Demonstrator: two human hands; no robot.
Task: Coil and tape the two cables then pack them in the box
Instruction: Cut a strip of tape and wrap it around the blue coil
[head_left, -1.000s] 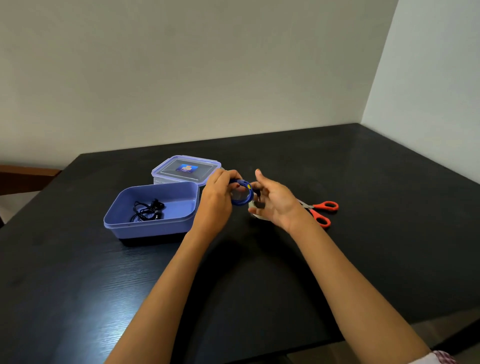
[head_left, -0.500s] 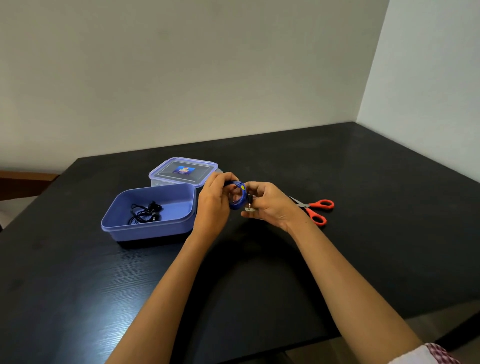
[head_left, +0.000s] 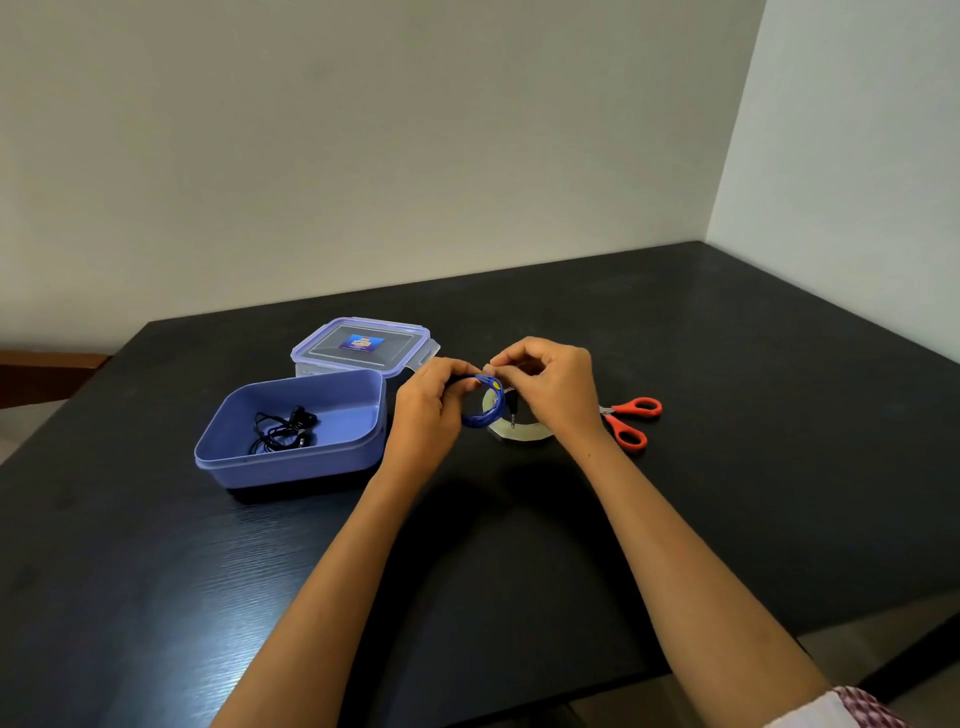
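Risen since before, your right grip (head_left: 550, 389) pinches the light, likely springy blue coil (head_left: 480, 418) at top; left grip (head_left: 428, 410) clasps its side.

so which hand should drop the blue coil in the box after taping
Left, probably: the left hand grips the coil and is next to the open box. The right hand only pinches at the coil's top, on the far side.
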